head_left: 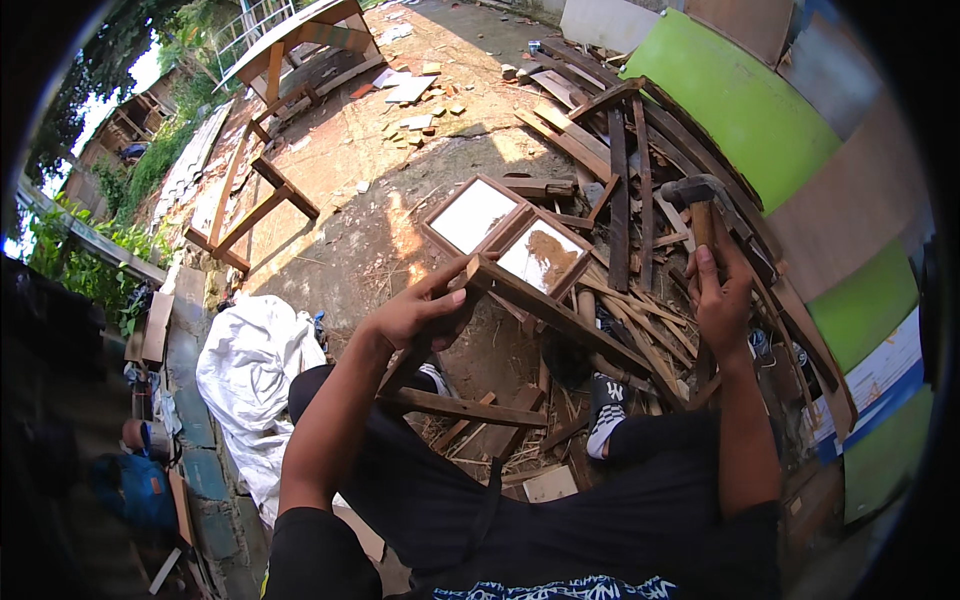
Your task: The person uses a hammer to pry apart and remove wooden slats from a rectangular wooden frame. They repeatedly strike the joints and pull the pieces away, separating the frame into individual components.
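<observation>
My right hand (722, 290) is closed around the wooden handle of a hammer (692, 192), raised at the right with its metal head upward. My left hand (425, 312) grips the near corner of a wooden frame (560, 316) made of dark, worn battens. One batten slants away from that corner toward the lower right, and a lower rail (465, 405) crosses beneath my forearm. The hammer head is apart from the frame. Just beyond the frame lies a two-pane panel (480, 215) with a brown wooden border and white, partly stained faces.
Scrap timber (620, 190) is heaped at the right beside leaning green boards (735, 100). A white sheet (255, 365) lies crumpled at my left. Farther off are a broken wooden frame (265, 215) and scattered tile pieces (410, 90). My shoe (607, 395) stands among wood scraps.
</observation>
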A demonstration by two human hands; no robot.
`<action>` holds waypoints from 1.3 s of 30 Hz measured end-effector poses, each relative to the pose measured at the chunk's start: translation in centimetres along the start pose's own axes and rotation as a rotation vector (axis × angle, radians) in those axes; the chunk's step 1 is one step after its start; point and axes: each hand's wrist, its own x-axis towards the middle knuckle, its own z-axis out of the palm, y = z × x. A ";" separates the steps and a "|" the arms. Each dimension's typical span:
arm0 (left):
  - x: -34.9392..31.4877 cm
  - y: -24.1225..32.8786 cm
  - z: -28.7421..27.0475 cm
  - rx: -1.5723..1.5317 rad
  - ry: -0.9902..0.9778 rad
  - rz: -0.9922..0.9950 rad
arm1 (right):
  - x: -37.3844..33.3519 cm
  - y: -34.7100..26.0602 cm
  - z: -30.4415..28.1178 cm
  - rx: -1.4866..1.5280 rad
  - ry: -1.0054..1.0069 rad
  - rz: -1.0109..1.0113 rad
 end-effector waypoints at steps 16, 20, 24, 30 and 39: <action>1.6 1.4 -2.5 -0.068 0.007 0.497 | 3.4 -1.2 0.8 0.134 0.094 0.136; 1.6 1.9 -3.1 -0.029 0.037 0.532 | 3.6 -1.7 1.7 0.113 0.079 0.102; 1.9 1.7 -4.2 -0.050 0.043 0.568 | 3.9 -2.1 2.5 0.110 0.056 0.056; 1.7 1.8 -5.0 -0.066 0.015 0.563 | 4.2 -2.1 3.3 0.107 0.035 0.042; 1.5 0.9 -5.4 0.027 0.083 0.546 | 4.5 -1.9 4.8 0.096 -0.003 0.056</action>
